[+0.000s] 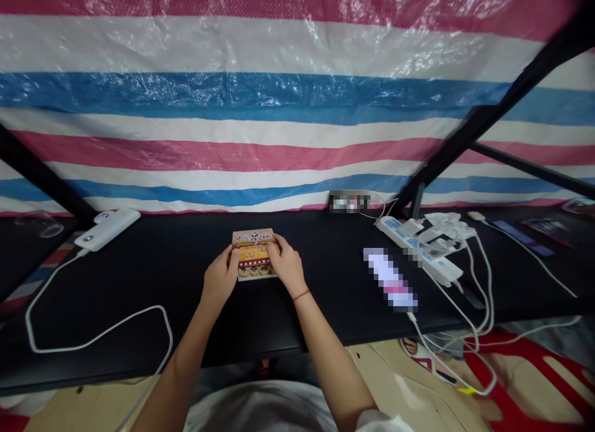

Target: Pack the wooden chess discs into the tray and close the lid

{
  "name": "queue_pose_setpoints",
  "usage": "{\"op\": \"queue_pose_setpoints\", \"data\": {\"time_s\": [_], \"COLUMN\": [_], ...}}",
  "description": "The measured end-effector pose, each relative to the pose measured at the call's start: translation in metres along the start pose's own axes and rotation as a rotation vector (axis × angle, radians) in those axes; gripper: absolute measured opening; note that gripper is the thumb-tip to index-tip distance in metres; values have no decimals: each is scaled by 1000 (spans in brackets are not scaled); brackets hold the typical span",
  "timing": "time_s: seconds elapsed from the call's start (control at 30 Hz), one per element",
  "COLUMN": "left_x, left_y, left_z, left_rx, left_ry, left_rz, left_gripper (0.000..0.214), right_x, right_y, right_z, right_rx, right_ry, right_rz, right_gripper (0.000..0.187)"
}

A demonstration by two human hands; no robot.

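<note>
A small Chinese chess box [253, 255] with a yellow and brown printed front sits between my two hands over the black table. My left hand [221, 277] grips its left side, the thumb lying on the front. On the opposite side my right hand [287, 268] holds the right edge, its thumb also on the printed face. Most of the fingers are hidden behind the box edges. Whether the box rests on the tabletop or is slightly raised, I cannot tell.
The black table [139, 268] carries a white power bank [109, 227] with a cable at left. To the right lie a blurred-out phone [390, 280] and a white power strip [446, 268] with plugs and cords. A striped plastic sheet [260, 91] hangs behind; a red stool [493, 370] stands below.
</note>
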State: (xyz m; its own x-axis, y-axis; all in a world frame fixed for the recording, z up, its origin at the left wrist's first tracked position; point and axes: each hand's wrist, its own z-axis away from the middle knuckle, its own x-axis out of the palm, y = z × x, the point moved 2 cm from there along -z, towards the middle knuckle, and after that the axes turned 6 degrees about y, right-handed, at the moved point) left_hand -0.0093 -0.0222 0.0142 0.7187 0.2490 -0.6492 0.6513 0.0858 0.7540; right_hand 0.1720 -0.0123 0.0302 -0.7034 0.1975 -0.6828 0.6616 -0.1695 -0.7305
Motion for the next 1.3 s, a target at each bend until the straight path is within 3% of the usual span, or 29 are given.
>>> {"op": "queue_pose_setpoints", "data": {"time_s": [0.1,0.2,0.33,0.47,0.6,0.8,0.97,1.3], "left_x": [8,13,13,12,16,25,30,27], "left_y": [2,-1,-7,-12,-16,-17,-11,-25], "left_z": [0,1,7,19,22,-12,-40,-47], "left_rx": [105,154,186,233,240,257,196,227], "left_ry": [-20,5,15,-40,-29,-8,-11,-81], "left_rz": [-196,-253,-283,-450,-558,-569,-618,-485], "left_gripper": [46,47,46,43,41,40,31,29], "right_x": [-3,-5,-7,-3,11,32,37,33], "right_y": [-1,0,4,13,19,21,23,33], "right_z": [-1,0,6,16,21,-6,-35,-40], "right_rx": [54,59,-2,-74,-165,-327,-369,-310], "right_ry": [-35,-79,-119,-149,-84,43,25,31], "right_rz": [160,251,351,420,461,480,452,253], "right_gripper": [44,44,44,47,48,40,37,37]}}
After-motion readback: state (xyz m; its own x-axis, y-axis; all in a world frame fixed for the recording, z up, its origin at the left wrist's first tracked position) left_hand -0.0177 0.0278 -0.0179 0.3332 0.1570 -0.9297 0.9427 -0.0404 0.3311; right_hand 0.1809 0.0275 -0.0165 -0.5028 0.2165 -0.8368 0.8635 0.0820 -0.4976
